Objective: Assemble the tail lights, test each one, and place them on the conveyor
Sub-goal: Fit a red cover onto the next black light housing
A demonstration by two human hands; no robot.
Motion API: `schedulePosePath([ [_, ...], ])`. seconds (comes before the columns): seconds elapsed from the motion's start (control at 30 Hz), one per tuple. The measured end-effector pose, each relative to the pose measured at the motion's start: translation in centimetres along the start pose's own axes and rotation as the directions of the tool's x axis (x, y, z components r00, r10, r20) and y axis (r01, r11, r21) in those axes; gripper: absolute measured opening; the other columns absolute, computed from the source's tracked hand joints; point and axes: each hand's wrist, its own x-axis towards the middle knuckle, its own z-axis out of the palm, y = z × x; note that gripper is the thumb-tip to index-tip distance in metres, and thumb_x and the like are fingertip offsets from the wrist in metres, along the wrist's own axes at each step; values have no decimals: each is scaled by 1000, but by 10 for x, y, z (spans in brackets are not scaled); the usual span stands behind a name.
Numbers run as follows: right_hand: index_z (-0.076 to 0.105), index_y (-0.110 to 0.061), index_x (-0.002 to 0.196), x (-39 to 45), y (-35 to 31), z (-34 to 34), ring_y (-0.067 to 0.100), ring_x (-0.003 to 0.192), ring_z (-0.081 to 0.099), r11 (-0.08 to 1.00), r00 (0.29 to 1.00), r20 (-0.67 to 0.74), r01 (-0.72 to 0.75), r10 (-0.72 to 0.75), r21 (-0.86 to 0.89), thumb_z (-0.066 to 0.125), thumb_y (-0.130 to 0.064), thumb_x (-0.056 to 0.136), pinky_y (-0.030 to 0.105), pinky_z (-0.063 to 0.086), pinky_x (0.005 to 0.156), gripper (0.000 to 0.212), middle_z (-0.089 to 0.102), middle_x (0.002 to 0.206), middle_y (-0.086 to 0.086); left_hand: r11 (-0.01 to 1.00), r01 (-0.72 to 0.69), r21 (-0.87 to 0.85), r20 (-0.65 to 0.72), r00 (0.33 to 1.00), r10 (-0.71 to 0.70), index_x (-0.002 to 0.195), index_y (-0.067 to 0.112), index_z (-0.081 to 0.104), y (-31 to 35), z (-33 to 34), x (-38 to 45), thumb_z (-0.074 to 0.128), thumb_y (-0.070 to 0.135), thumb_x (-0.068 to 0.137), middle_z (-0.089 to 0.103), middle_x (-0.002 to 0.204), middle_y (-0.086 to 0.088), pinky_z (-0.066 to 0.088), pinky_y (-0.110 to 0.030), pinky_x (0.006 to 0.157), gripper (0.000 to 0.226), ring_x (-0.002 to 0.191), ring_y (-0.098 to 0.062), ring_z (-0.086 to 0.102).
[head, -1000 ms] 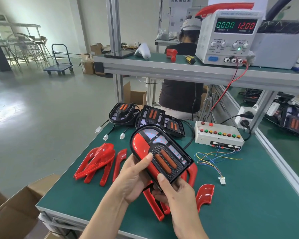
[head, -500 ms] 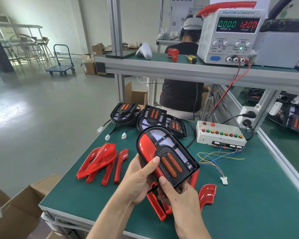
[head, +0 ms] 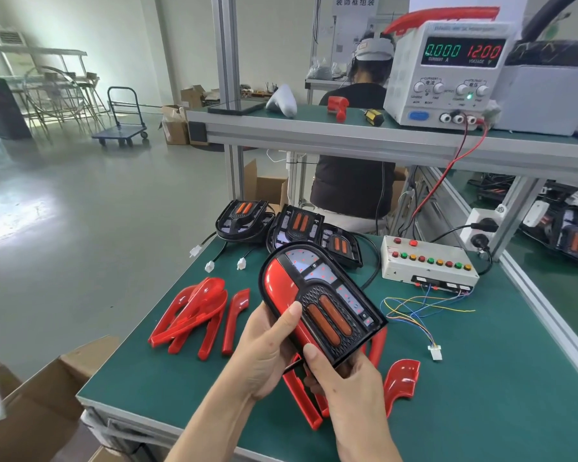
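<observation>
A black tail light (head: 317, 296) with a red lens on its left side and two orange strips is held tilted above the green table (head: 481, 395). My left hand (head: 267, 355) grips its left edge, thumb on the red lens. My right hand (head: 344, 381) holds its lower end, thumb on the black frame. Three more black tail light bodies (head: 297, 228) lie at the table's far edge with white plugs. Red lens pieces (head: 194, 315) are piled to the left; another red piece (head: 401, 378) lies to the right.
A white test box (head: 427, 261) with coloured buttons trails loose wires to a white connector (head: 435, 352). A power supply (head: 447, 71) reads 12.00 on the upper shelf. A person sits behind the bench. The conveyor (head: 561, 281) runs along the right. Cardboard boxes stand lower left.
Both hands have shifted the tail light slightly to the right and a little lower; the grip is unchanged.
</observation>
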Motion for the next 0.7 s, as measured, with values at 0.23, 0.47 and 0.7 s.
schedulePosePath([
  [0.23,78,-15,96,0,2,1,16,59,70,999,999,-45,-3,5,38,85,-40,57,20,53,51,46,77,74,11,1000,27,-9,36,999,-27,140,7,50,1,-1,-2,62,30,100,57,140,-27,47,-56,107,48,129,-44,56],
  [0.47,78,-15,97,1,0,4,17,60,72,998,999,-51,10,-7,56,85,-41,60,20,54,52,46,77,75,11,999,-27,47,-16,999,28,130,-3,52,-2,2,-2,67,15,91,65,125,-29,56,-47,88,46,109,-40,67],
  [0.7,79,-20,98,-4,4,10,21,75,77,1000,998,-63,-3,3,1,82,-48,62,30,61,64,46,79,82,6,998,-2,68,-19,1000,4,132,0,53,-1,-6,-5,67,17,93,62,132,-28,55,-52,96,45,120,-46,62],
])
